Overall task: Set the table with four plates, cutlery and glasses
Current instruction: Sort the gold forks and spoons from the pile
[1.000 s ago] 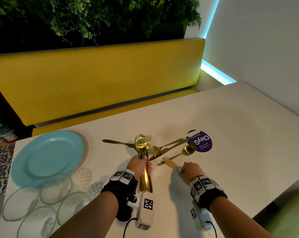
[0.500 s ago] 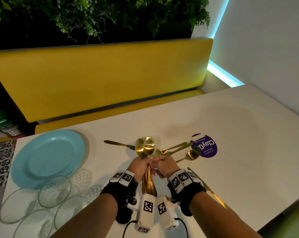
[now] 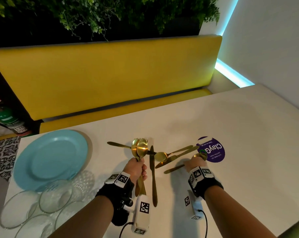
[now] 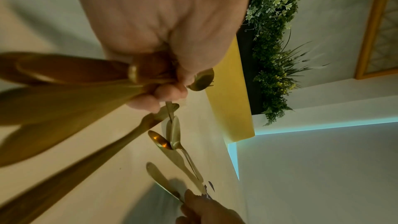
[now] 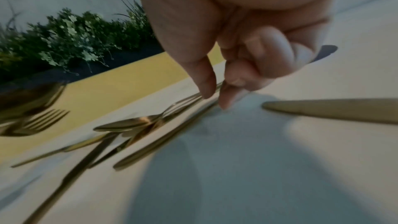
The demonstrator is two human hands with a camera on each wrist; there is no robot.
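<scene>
My left hand point(image 3: 136, 169) grips an upright bundle of gold cutlery point(image 3: 141, 148), two spoons and a fork, near the table's front middle; the left wrist view shows the fingers point(image 4: 159, 94) curled round the handles. My right hand point(image 3: 195, 164) is down on the table to the right, thumb and forefinger point(image 5: 226, 98) pinching the thin handle of a gold spoon point(image 3: 201, 156). More gold knives and a spoon point(image 3: 159, 156) lie crossed between the hands. A long knife point(image 3: 153, 177) lies beside the left hand. A light blue plate point(image 3: 51, 160) sits at the left, with several clear glasses point(image 3: 56, 194) in front of it.
A round purple sticker point(image 3: 212, 150) is on the white table point(image 3: 248, 152) just past my right hand. A yellow bench point(image 3: 102, 74) runs along the far side under a wall of plants. The wall stands on the right. Another gold handle point(image 5: 323, 110) lies right of my fingers.
My right hand carried a spoon to the left hand's bundle, let go, then moved back right and came down on the spoon by the sticker. The left hand stayed in place.
</scene>
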